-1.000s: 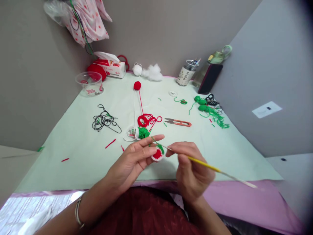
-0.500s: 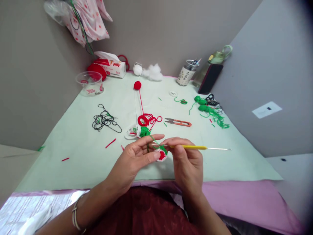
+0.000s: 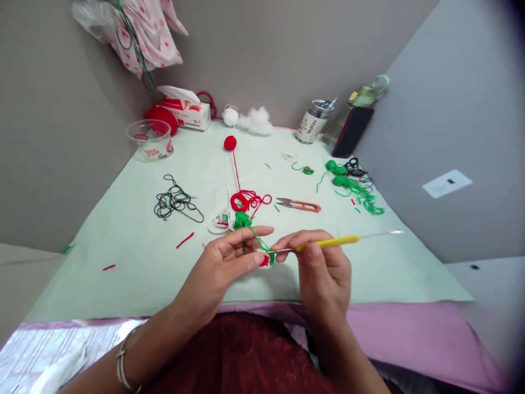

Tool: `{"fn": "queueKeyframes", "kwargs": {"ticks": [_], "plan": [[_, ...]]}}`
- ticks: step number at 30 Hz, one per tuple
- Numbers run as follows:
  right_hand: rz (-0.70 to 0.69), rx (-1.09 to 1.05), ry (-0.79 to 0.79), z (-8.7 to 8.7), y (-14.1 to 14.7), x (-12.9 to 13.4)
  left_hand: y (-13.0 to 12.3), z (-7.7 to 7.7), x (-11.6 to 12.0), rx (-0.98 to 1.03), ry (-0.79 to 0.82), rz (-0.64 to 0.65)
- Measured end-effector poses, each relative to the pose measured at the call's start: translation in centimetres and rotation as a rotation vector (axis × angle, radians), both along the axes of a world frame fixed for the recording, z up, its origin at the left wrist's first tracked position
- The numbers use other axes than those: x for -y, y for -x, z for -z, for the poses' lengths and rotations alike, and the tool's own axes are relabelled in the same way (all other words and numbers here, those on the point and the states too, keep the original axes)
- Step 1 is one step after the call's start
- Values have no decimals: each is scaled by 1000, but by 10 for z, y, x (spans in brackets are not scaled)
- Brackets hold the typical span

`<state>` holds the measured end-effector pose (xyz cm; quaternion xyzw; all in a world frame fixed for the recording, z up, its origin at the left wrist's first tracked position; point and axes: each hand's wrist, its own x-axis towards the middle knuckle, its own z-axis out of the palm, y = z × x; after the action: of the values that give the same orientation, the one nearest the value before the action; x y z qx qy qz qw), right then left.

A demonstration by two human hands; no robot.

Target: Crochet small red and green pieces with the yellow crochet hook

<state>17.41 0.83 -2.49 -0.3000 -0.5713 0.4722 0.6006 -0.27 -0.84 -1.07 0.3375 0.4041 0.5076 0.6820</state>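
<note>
Between thumb and fingers my left hand (image 3: 223,262) pinches a small round crochet piece (image 3: 264,260), red in the middle with a white ring and green stitches at its edge. Green yarn (image 3: 258,237) runs from the piece up over my left index finger, which is stretched out. My right hand (image 3: 322,268) is closed around the yellow handle of a crochet hook (image 3: 334,241). The hook's metal tip meets the top edge of the piece; whether it is through a stitch I cannot tell. A green yarn bundle (image 3: 241,220) lies just beyond my left fingers.
Behind the hands lie red yarn (image 3: 246,201), white yarn (image 3: 223,220) and orange thread snips (image 3: 299,205). Tangled black cord (image 3: 176,202) is on the left. Green yarn pieces (image 3: 361,191) lie right. A plastic tub (image 3: 151,143), tissue pack (image 3: 191,114), pen jar (image 3: 314,123) and phone (image 3: 353,131) stand at the back.
My right hand has moved slightly right, and the hook has drawn back and tilted, its tip now lower at the piece. The crochet piece has shifted a little left and turned.
</note>
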Motion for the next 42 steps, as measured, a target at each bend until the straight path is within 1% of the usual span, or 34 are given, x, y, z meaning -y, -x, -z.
{"fn": "queueKeyframes", "kwargs": {"ticks": [2, 5, 8, 11, 13, 14, 16, 17, 19, 21, 22, 23, 25, 27, 29, 31, 33, 34, 35, 36, 37, 39, 40, 42], "plan": [[50, 91, -107, -1, -1, 3, -1, -1, 0, -19, -24, -20], [107, 269, -313, -2, -1, 6, -1, -1, 0, -53, -57, -67], [158, 433, -507, 1, -1, 9, -2, -1, 1, -91, -74, -115], [242, 590, -636, 8, 1, 11, -3, 0, 3, -92, -87, -160], [312, 695, -710, 13, 3, 12, -5, 1, 3, -32, -80, -166], [344, 733, -726, 14, 4, 13, -5, 1, 3, 19, -56, -148], [372, 720, -701, 13, 5, 13, -4, 1, 1, 147, 41, -74], [359, 665, -642, 11, 6, 12, -4, 1, 0, 205, 97, -37], [317, 458, -462, 6, 6, 9, -2, 0, -3, 264, 171, -2], [242, 233, -258, 1, 8, 5, 0, 0, -5, 239, 159, -27], [202, 160, -181, -1, 9, 2, -1, 0, -5, 211, 134, -38], [167, 121, -140, -2, 10, 0, -1, 0, -4, 182, 105, -39], [137, 140, -148, -3, 12, -2, -3, -1, -3, 133, 53, -32], [182, 208, -210, -1, 14, -1, -6, 0, -3, 94, 19, -42], [247, 285, -274, 3, 15, 2, -8, 0, -2, 82, 5, -78], [306, 421, -372, 8, 14, 6, -10, 0, -3, 126, 24, -101], [341, 558, -483, 11, 12, 8, -10, 0, -4, 216, 97, -64], [354, 571, -514, 11, 10, 8, -9, 1, -5, 259, 142, -31], [346, 545, -482, 10, 9, 7, -8, 1, -6, 293, 178, -4], [341, 470, -419, 7, 8, 5, -6, 1, -8, 314, 199, 8], [334, 361, -334, 5, 7, 3, -5, 1, -9, 320, 203, 5], [260, 159, -173, -1, 7, -1, -2, 0, -10, 294, 165, -41], [208, 101, -120, -2, 8, -2, -2, 0, -10, 265, 136, -59], [122, 87, -76, -2, 11, -4, -3, -2, -8, 196, 84, -64]]}}
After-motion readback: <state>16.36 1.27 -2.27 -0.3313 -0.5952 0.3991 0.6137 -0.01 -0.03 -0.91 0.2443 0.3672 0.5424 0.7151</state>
